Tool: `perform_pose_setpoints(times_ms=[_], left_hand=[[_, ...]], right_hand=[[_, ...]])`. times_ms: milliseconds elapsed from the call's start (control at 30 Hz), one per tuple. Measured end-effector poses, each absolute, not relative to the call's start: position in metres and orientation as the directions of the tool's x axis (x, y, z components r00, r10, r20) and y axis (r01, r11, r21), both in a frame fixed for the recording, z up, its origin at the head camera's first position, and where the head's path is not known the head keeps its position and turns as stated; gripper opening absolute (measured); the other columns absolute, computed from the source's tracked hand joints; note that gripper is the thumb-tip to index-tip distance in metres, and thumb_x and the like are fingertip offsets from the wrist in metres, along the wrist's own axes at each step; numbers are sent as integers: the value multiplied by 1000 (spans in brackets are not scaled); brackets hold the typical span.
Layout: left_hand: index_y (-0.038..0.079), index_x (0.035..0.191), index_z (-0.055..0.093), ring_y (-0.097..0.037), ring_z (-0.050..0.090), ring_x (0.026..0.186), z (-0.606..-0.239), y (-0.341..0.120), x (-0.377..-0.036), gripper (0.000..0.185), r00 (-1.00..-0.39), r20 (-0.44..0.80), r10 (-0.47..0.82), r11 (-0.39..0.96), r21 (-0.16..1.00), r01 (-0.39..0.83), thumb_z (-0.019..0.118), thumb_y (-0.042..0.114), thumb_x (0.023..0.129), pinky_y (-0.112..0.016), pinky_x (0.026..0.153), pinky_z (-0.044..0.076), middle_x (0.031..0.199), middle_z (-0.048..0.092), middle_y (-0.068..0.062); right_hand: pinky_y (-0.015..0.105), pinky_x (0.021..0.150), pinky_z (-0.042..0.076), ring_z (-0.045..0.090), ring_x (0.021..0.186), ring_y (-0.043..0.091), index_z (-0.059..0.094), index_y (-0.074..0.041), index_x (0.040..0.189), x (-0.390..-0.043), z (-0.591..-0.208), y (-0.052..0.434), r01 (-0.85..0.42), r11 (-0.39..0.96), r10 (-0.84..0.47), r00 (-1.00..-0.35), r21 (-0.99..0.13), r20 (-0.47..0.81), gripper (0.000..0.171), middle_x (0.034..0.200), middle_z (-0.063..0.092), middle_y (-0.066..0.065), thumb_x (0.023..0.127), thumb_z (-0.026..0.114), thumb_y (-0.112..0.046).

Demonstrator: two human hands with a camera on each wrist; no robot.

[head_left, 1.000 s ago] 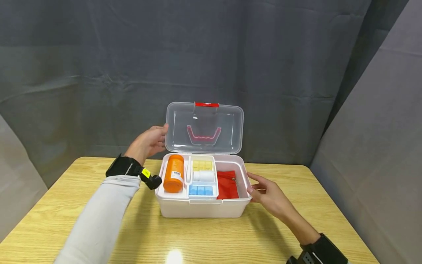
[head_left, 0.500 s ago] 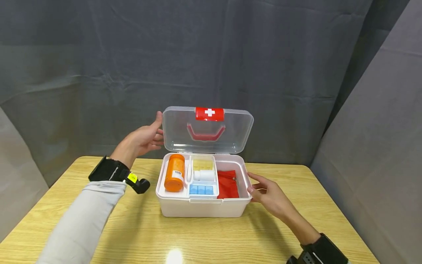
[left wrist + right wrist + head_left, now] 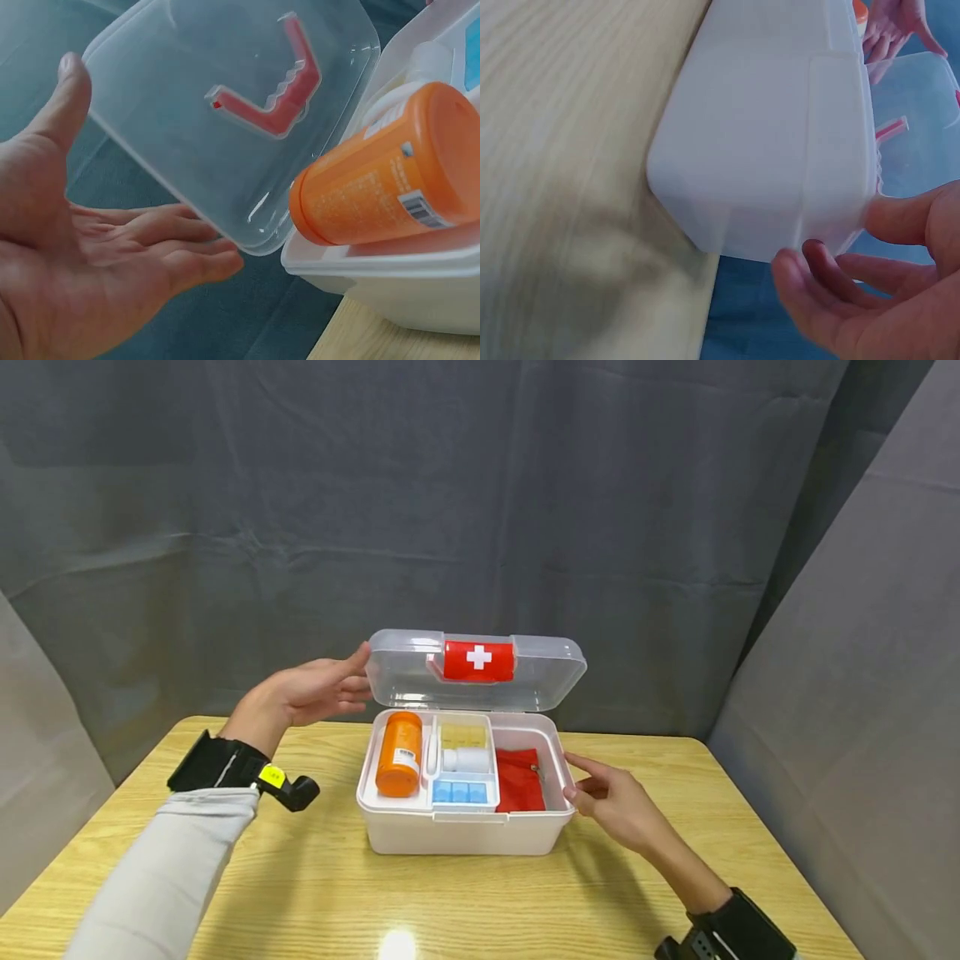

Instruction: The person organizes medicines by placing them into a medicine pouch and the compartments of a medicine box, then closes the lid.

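At the left of the head view, a grey-sleeved arm with a black wrist strap reaches up from the wooden surface (image 3: 225,893), and the left hand (image 3: 311,693) meets the left edge of the clear lid (image 3: 405,672), which hangs half-lowered over its box. The fingers lie nearly straight, thumb above and fingers beneath the rim, supporting the lid rather than clamping it, which fits a lid hinged at the back that would drop if left alone. At frame centre sits the white first-aid box (image 3: 465,835), its red latch with a white cross (image 3: 478,660) facing the camera on the lid's front edge. Inside, an orange pill bottle (image 3: 398,764) lies on its side in the left compartment of a tray; the middle section holds yellow cells (image 3: 461,735), a white bottle (image 3: 467,759) on its side and blue cells (image 3: 459,792); a red pouch (image 3: 517,781) fills the open well to the right. Further right, the right hand (image 3: 611,802) rests loosely spread against the box's right end wall, gripping nothing, apparently steadying the box so it does not slide while the lid swings. The right wrist view shows those fingertips (image 3: 810,281) close at the box's corner. Grey cloth hangs behind across the upper frame.
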State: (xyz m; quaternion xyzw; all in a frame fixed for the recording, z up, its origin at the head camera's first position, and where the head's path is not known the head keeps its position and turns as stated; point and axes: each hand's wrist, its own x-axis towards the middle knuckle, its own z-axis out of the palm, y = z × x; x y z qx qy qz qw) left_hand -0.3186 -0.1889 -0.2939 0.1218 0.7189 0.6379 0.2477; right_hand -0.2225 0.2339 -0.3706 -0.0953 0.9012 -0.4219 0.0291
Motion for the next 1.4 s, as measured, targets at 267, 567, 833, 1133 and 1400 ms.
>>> perform_pose_setpoints(times_ms=[267, 567, 833, 1133, 1400], left_hand=[[-6, 159, 2, -42, 14, 156, -301, -196, -309, 103, -845, -181, 503, 124, 983, -137, 54, 57, 96, -52, 126, 18, 168, 9, -25], [-8, 158, 12, -42, 15, 155, -303, -202, -298, 95, -834, -175, 522, 118, 984, -133, 69, 35, 96, -50, 126, 19, 166, 17, -25], [-5, 157, 17, -37, 29, 151, -303, -197, -295, 91, -827, -199, 525, 109, 980, -166, 76, 19, 92, -49, 126, 22, 162, 28, -24], [-7, 157, 18, -40, 33, 149, -302, -197, -294, 79, -844, -217, 491, 108, 976, -189, 61, 30, 102, -47, 122, 29, 163, 27, -25], [-4, 159, 9, -42, 28, 151, -310, -185, -300, 77, -878, -247, 410, 124, 969, -214, 54, 28, 105, -49, 123, 28, 166, 19, -25]], right_hand=[[54, 92, 55, 65, 110, 37, 52, -3, 146, -217, -354, 213, -249, 764, -154, -966, -596, 206, 64, 120, 70, 19, 87, 76, -14], [43, 98, 57, 70, 109, 26, 60, -13, 140, -203, -330, 168, -331, 535, -113, -940, -778, 322, 44, 123, 72, 10, 98, 68, -21], [39, 96, 58, 73, 106, 26, 67, -7, 129, -200, -327, 150, -349, 404, -67, -933, -845, 353, 37, 116, 75, 11, 96, 71, -22], [18, 83, 57, 72, 87, 20, 73, -6, 107, -192, -336, 149, -349, 351, -26, -931, -869, 364, 17, 94, 77, 11, 93, 73, -15], [22, 74, 59, 70, 76, 19, 73, -3, 96, -179, -351, 150, -301, 303, -30, -951, -904, 307, 7, 84, 75, 15, 90, 75, -5]])
